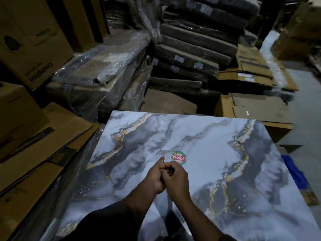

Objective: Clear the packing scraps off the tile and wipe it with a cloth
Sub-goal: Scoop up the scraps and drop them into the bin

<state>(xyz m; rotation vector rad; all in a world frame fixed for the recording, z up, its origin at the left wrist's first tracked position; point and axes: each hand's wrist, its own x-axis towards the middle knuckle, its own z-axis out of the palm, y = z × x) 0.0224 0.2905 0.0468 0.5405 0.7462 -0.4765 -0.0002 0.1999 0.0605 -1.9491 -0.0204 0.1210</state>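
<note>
I am looking down at the large glossy tile with grey, white and gold marble veining (217, 171), which is lying flat on top of stacked goods so its whole face is reachable. Over its middle, the left hand (155, 178) and the right hand (175, 178) are meeting, fingers curled and touching each other just short of the round red-and-green brand sticker (178, 157). They may be pinching some small scrap between them, but I cannot tell; nothing is clearly showing in either. I am seeing no loose scraps on the tile and no cloth. Flattened brown cardboard cartons (40, 141) are lying beside it on the left, likely cast-off packing, so I judge clearing is nearly done and wiping is ahead.
</note>
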